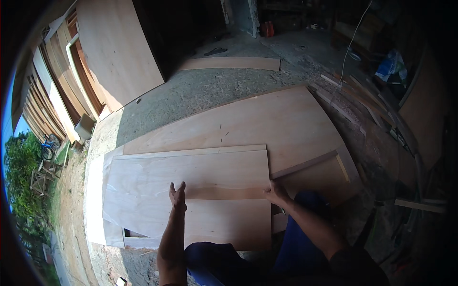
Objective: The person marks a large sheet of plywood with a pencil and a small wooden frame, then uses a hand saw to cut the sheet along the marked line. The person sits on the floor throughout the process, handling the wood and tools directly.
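Note:
A light plywood panel (224,221) lies on stacked sheets in front of my knees, with a darker band of grain across its middle. My left hand (177,195) is over the panel with thumb and fingers apart; whether it touches the surface I cannot tell. My right hand (277,194) is closed on the panel's right edge. Behind these, a larger plywood sheet (219,124) has a few small dark pieces on it and a wooden frame (305,162) showing at its right.
Upright boards (62,81) and a tall sheet (114,52) lean at left, near a bicycle (50,143). A long board (229,63) lies on the concrete floor (181,90) beyond. Loose offcuts (362,90), a hanging cable (348,52) and a blue-white bag (391,66) are at right.

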Demonstrator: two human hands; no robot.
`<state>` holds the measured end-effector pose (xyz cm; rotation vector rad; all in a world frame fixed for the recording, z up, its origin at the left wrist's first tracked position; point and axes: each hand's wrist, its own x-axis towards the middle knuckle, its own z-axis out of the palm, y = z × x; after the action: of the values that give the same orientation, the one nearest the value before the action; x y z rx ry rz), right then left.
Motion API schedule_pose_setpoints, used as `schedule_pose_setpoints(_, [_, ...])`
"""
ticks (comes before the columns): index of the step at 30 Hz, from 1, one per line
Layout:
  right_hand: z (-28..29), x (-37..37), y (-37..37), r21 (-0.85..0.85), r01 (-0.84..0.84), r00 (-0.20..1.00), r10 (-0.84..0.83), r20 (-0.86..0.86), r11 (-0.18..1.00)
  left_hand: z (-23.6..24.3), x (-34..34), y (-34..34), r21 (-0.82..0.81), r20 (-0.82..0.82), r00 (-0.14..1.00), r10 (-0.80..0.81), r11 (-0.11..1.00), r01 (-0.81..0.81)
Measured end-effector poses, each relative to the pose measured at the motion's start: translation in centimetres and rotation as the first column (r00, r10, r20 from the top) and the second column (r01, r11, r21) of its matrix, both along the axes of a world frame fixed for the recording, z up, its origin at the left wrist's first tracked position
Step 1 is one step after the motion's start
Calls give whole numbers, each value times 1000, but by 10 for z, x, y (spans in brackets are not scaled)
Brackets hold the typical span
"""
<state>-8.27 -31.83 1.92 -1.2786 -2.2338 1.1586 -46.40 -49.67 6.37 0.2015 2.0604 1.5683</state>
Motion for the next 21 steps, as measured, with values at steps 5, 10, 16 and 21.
schedule_pose_setpoints(5, [5, -3, -8, 4, 91, 990, -91, 107, 996, 5, -7, 14, 214, 252, 954, 165, 952, -221])
schedule_pose_setpoints(10, [4, -9, 25, 179, 135, 955, -176, 237, 975, -10, 0, 25, 243, 324, 946, 14, 965, -98])
schedule_pose_setpoints(16, [-6, -44, 94, -74, 369, 929, -369, 15, 926, -30, 2, 3, 301, 357, 930, -81, 953, -33])
schedule_pose_setpoints(21, [-23, -73, 92, -337, 408, 896, -444, -34, 849, -42, -13, -7, 454, 432, 870, -240, 891, 20])
